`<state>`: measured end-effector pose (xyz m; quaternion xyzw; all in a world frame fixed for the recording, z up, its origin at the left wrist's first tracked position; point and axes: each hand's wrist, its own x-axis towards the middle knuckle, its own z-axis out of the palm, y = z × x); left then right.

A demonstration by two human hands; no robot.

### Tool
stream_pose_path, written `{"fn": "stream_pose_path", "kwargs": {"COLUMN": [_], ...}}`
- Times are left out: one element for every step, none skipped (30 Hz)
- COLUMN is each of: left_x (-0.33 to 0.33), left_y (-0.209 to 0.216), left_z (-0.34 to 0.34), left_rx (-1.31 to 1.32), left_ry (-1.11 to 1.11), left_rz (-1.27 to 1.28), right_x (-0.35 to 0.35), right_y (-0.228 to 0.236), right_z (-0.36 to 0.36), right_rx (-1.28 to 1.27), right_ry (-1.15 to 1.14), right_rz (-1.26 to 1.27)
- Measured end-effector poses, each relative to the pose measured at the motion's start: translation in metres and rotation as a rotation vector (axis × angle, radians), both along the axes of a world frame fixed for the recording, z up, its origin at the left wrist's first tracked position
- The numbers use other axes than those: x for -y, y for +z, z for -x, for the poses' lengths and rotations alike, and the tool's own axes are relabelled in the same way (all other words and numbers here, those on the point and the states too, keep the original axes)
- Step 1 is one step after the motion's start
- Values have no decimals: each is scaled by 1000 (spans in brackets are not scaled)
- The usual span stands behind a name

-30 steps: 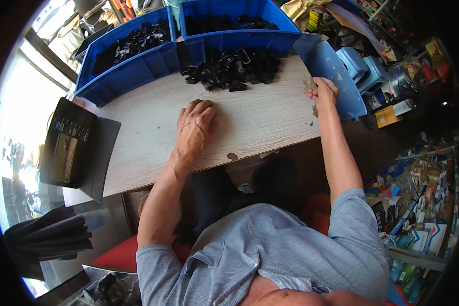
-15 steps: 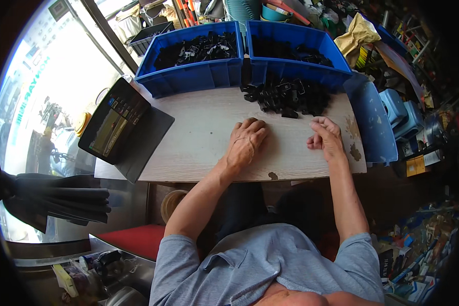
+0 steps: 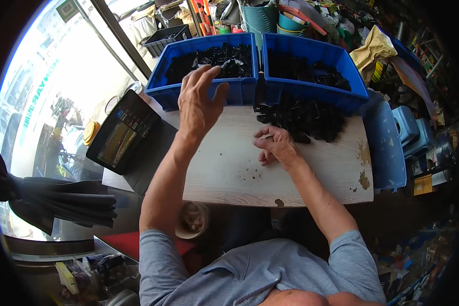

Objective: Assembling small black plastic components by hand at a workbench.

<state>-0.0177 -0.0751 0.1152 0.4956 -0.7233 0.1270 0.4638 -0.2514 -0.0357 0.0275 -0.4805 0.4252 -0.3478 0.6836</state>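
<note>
My left hand [image 3: 201, 99] is raised in front of the left blue bin [image 3: 204, 87], its fingers spread and nothing visible in them. That bin holds many small black parts [image 3: 224, 56], some with shiny metal bits. Low over the table, my right hand [image 3: 278, 145] points leftward with its fingers loosely bent and apart; I see nothing in it. Just beyond it lies a heap of black parts [image 3: 311, 120], against the front of the right blue bin [image 3: 316, 85], which also contains black parts.
Small crumbs [image 3: 251, 174] dot the pale wooden table [image 3: 219, 173]. A tablet [image 3: 122, 133] in a dark folding case stands at the left. Beside the table's right edge is a light blue plastic tub [image 3: 385, 145]. A round bucket [image 3: 193, 220] sits below the front edge.
My left hand has lifted off the table and moved left and away from me, its fingers opening. My right hand has shifted left past the heap. Crumbs now show on the table.
</note>
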Motion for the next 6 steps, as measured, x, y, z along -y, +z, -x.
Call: {"fn": "stream_pose_path", "kwargs": {"left_x": [15, 31, 50, 68, 84, 101], "left_y": [6, 11, 12, 13, 13, 14], "left_z": [-11, -20, -21, -24, -28, -26], "left_rx": [59, 116, 142, 170, 203, 236], "left_ry": [61, 119, 139, 162, 150, 150], "left_rz": [-59, -119, -221, -324, -394, -510], "right_x": [4, 10, 16, 20, 24, 31], "right_y": [1, 1, -1, -3, -4, -10], "right_z": [-8, -15, -18, -20, -22, -22], "right_rx": [-23, -17, -30, -40, -55, -41], "right_ry": [43, 50, 78, 110, 141, 166], "right_rz": [20, 17, 18, 19, 46, 33]}}
